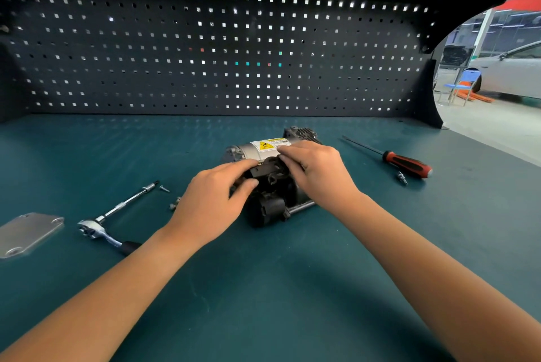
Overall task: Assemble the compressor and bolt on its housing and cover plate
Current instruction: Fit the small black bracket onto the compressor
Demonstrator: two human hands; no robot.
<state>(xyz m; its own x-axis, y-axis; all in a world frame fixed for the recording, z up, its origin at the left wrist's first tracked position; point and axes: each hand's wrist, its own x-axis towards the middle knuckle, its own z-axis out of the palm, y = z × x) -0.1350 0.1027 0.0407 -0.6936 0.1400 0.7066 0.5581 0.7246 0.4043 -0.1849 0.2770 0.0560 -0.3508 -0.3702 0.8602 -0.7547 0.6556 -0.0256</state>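
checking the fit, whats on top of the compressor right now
A black housing sits on the compressor, gripped by the left hand and right hand. A yellow label shows behind them. The joint under the housing is hidden by the hands.

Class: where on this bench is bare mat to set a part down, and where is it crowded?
Bare mat lies between the forearms, and in the strip between pegboard and compressor. Crowded: the left, with ratchet, screw and cover plate; the centre, where left hand and right hand grip the compressor.
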